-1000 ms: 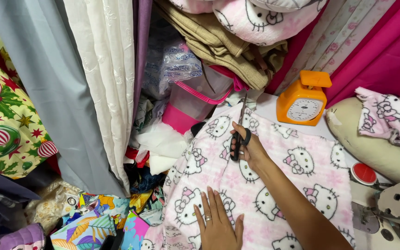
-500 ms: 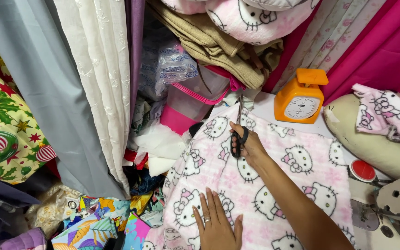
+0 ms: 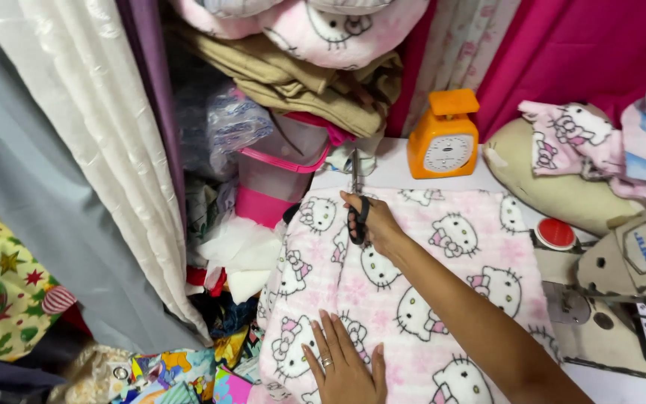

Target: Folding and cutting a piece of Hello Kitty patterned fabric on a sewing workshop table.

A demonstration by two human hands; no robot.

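Far left hangs a grey curtain (image 3: pixel 31 194) w/ a cream curtain (image 3: pixel 106 142) next to it. Below them, bottom left, sits a green cloth w/ stars and balls (image 3: pixel 1 292), plus bright scraps (image 3: pixel 181 370) down low.

Next comes a pile: clear plastic bags (image 3: pixel 222 127), a pink-rimmed tub (image 3: pixel 282 176) and white stuffing (image 3: pixel 237 254) just beside the pink fleece.

The pink fleece w/ cat faces (image 3: pixel 413 292) lies flat on the table, in the middle of the pic. It is soft & fuzzy looking.

The left hand (image 3: pixel 345 363) lies open & flat on the near edge of the fleece, fingers spread, pressing it down. A ring shows on one finger.

The right hand (image 3: pixel 371 224) is reached out to the far edge of the fleece. It's closed round the black handles of the scissors (image 3: pixel 356 196), fingers thru the loops. The blades point away from the person, tips past the fleece edge, and look nearly shut.

Above, folded tan cloth (image 3: pixel 300 82) is stacked under more cat-print fleece.

Further right stands an orange kitchen scale (image 3: pixel 443 138) at the back of the table, near the scissors but not touching. Behind it hangs hot pink cloth (image 3: pixel 585 52).

Far right is a sewing machine (image 3: pixel 637 262), beige, w/ a red knob (image 3: pixel 556 233) close by & more cat-print pieces (image 3: pixel 570 135) resting on top.
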